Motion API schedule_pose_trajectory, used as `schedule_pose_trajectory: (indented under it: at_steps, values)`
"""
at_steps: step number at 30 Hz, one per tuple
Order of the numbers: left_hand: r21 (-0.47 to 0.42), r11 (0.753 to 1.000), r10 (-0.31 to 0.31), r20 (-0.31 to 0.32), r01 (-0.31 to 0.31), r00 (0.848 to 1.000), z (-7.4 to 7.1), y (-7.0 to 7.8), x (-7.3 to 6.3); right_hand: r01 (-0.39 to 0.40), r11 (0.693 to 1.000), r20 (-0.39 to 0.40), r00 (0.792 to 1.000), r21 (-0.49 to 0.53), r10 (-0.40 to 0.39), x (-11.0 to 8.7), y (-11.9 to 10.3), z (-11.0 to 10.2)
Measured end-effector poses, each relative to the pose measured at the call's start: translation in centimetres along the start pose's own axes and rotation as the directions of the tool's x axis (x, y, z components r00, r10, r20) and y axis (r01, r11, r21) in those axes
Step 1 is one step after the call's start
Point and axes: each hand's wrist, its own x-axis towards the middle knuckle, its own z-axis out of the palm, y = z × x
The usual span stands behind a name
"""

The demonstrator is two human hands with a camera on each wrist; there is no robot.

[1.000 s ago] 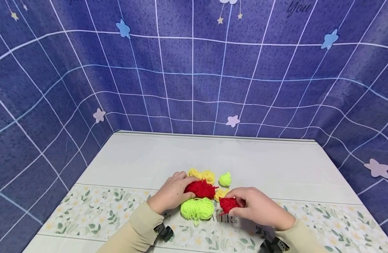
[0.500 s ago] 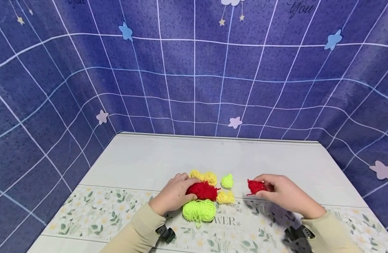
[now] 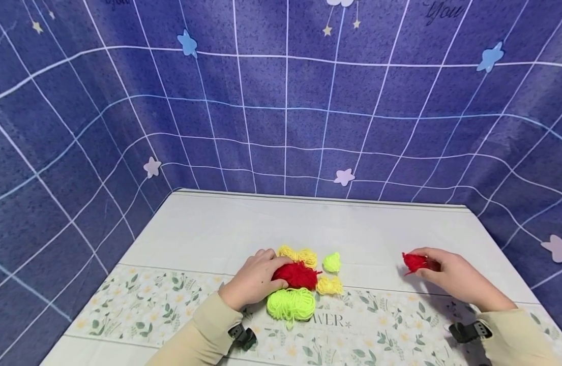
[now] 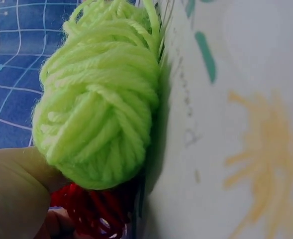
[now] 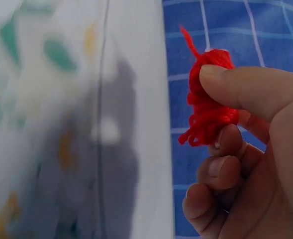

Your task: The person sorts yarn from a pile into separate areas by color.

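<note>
My right hand (image 3: pixel 454 277) pinches a small red yarn bundle (image 5: pixel 211 99) between thumb and fingers, raised above the table at the right. My left hand (image 3: pixel 253 279) grips the left end of a larger red yarn skein (image 3: pixel 299 276), its thumb on the near side. Just in front of that skein lies a bright green yarn skein (image 3: pixel 291 305), which fills much of the left wrist view. Behind it is a yellow yarn skein (image 3: pixel 299 255), partly covered by the red one. To their right sit a small green yarn ball (image 3: pixel 332 262) and a small yellow yarn bundle (image 3: pixel 329 285).
A white cloth with a flower-printed band (image 3: pixel 180 300) covers the table (image 3: pixel 244 218). A blue curtain (image 3: pixel 262 122) with white grid lines and stars hangs behind it and along both sides.
The right hand has carried the small red yarn bundle rightward, away from the other yarn. My left hand keeps its grip on the larger red skein, while the head view has shifted slightly.
</note>
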Motion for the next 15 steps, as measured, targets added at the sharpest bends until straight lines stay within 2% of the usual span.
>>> schedule_pose_trajectory:
  at_steps: [8,15]
  values:
    - [0.052,0.998,0.019,-0.018,-0.018,1.000,-0.1,0.0,0.2,-0.067,0.997,0.029,0.997,-0.035,0.068,-0.2,2.9,-0.3]
    - [0.132,0.991,0.033,-0.009,-0.031,0.999,0.0,0.0,0.7,-0.073,0.996,0.035,0.997,-0.044,0.075,0.0,3.6,0.2]
